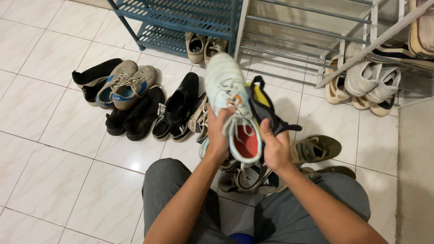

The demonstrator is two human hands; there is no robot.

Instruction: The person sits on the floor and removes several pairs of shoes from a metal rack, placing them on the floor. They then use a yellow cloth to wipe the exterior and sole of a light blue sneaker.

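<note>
Seated over a white tiled floor [49, 149], I hold one pale mint sneaker [230, 97] up in both hands, toe pointing away toward the racks. My left hand [218, 135] wraps the near side of the shoe by the laces, its grip pressed closed around the upper; my right hand [275, 151] clasps the heel edge beside the red insole [245, 140], fingers curled shut on the rim. The sneaker hangs in the air above a heap of shoes [246, 176] between my knees, clear of the floor. A black-and-yellow shoe [262, 106] sits just behind it, half hidden. To the left lie dark shoes and a tan pair with blue lining [126, 83]; an olive sneaker [316, 148] rests to the right. A blue rack [181, 18] and a grey metal rack [298, 40] stand ahead, with pale shoes [370, 81] at the far right. I judge the step in hand to be inspecting or sorting this one shoe. The next move would call for a steady two-handed hold and a free spot chosen on a rack or in a row.
</note>
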